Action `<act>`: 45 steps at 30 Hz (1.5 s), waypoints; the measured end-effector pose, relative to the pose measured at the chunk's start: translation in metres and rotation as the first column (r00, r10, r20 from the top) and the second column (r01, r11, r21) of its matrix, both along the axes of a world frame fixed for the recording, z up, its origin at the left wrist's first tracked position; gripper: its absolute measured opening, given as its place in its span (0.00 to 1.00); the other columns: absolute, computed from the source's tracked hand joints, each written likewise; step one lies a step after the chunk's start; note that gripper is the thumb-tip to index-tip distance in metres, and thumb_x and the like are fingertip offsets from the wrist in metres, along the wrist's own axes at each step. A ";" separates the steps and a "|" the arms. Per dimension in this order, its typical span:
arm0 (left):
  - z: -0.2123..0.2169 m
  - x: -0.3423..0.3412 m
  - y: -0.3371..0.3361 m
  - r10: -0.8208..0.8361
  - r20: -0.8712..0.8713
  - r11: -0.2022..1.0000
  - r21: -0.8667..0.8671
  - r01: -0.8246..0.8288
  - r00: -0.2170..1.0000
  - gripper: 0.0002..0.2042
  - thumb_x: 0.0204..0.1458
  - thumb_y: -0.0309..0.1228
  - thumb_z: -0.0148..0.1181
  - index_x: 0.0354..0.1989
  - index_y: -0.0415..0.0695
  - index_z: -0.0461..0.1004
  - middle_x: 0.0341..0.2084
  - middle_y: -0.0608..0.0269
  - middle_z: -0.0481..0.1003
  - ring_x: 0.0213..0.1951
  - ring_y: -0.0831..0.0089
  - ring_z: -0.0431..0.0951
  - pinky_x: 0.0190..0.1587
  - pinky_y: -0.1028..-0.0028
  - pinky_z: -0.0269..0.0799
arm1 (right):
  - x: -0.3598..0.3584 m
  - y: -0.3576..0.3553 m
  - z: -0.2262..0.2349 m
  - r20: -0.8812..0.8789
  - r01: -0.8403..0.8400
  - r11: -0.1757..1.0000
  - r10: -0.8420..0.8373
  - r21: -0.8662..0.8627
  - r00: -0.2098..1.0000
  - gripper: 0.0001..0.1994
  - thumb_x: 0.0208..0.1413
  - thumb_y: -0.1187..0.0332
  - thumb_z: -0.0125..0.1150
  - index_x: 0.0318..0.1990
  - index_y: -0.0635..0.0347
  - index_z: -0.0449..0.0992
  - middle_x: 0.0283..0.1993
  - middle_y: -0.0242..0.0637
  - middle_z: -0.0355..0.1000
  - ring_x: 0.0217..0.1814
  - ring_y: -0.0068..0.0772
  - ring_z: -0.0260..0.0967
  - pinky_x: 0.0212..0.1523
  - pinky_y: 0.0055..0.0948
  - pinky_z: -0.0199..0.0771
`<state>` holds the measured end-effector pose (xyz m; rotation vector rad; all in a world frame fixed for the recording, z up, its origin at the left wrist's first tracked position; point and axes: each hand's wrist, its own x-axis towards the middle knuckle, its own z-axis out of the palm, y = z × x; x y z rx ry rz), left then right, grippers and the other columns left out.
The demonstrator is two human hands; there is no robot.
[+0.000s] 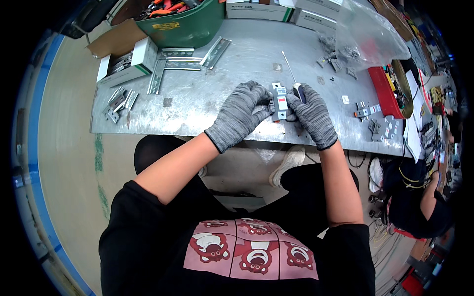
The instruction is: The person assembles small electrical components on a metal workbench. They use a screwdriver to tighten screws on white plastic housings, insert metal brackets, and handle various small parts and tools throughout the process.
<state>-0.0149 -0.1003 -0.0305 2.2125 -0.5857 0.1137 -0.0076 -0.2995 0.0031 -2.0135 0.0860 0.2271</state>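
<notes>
A slim grey DIN-rail module (280,102) with a red patch is between my two gloved hands, near the table's front edge. My left hand (240,114), in a grey knit glove, has its fingers curled against the module's left side. What its fingertips grip there is partly hidden. My right hand (314,114), gloved alike, is closed around a screwdriver (296,88), whose dark and white handle shows above the fingers. The thin shaft points up and away, clear of the module. My right fingertips also touch the module's right side.
Metal rail pieces (181,63) and an open carton (129,66) lie at the left. A green bin (182,24) of tools stands behind. At the right are a clear bag (368,37), a red tray (384,93) and loose modules (368,111). Another person (419,202) sits farther right.
</notes>
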 end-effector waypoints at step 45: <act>0.056 0.027 0.040 -0.209 -0.447 0.627 -0.744 -0.231 0.870 0.11 0.62 0.38 0.54 0.43 0.43 0.73 0.34 0.62 0.79 0.26 0.85 0.72 0.26 0.86 0.66 | -0.001 0.005 0.044 0.351 -0.109 0.978 0.040 0.179 0.936 0.12 0.63 0.70 0.51 0.52 0.61 0.68 0.39 0.36 0.71 0.38 0.27 0.67 0.43 0.26 0.70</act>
